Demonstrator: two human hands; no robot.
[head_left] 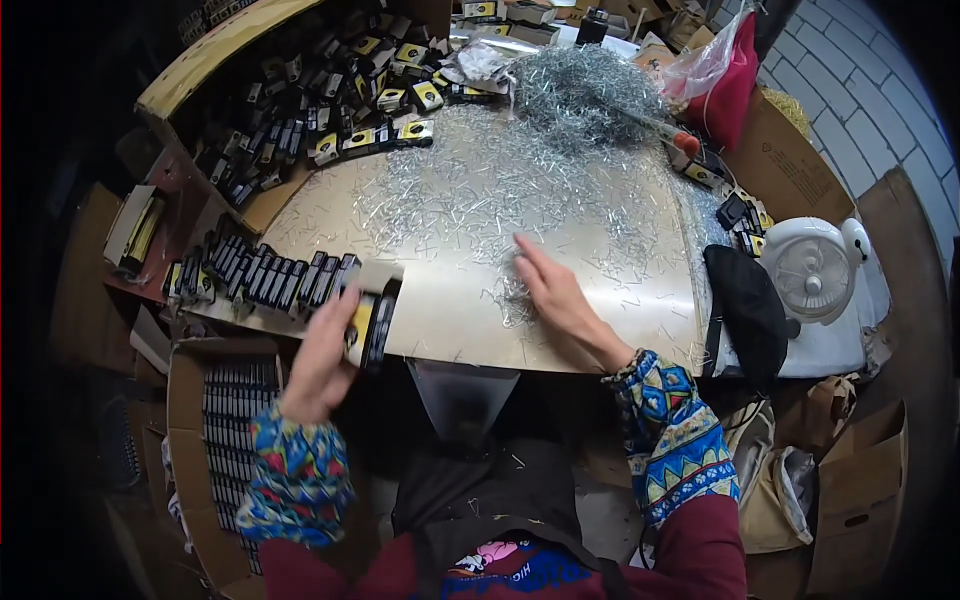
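Left hand (325, 355), head view: closed around a small black-and-yellow carton (362, 335), gripped from its left side; a pale flap stands out at the carton's top. Some blur here; whether the carton is touching the desk (450, 335) cannot be told.

Right hand (555, 295): fingers extended, palm low to the desk, just beside a small cluster of silvery pins (513, 305). Nothing is seen gripped; the underside of the palm is hidden.

Key relation: the carton is placed to the right hand's left and slightly nearer the body, its long axis roughly fore-and-aft, top leaning right. The cluster lies between the two hands, with the right hand nearer.

Edges: the carton's lower end is held at the desk's near edge, a pale bin (465, 395) below. Leftward, room is closed off by a row of cartons (265, 275) beside the held one. A bare strip of desk is left between carton and cluster. Beyond, the surface is strewn with scattered pins (510, 185), backed by a tangled heap (590, 95).
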